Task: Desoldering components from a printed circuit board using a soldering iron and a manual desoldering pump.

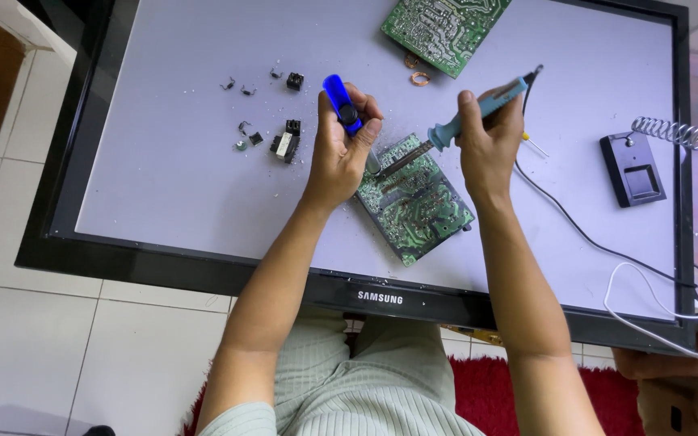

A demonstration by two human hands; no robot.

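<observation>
Your left hand [341, 149] is clenched around a blue desoldering pump [341, 103], its tip down at the green circuit board [414, 198] lying on the flat screen panel [171, 169]. Your right hand [488, 141] grips a teal soldering iron [466, 121], its tip touching the board's upper edge beside the pump. Loose black components [284, 145] sit to the left, well apart.

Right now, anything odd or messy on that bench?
Yes. The work surface is a flat screen panel with black frame laid face up, pale crumbs and loose small black components scattered beside the green circuit board.
</observation>
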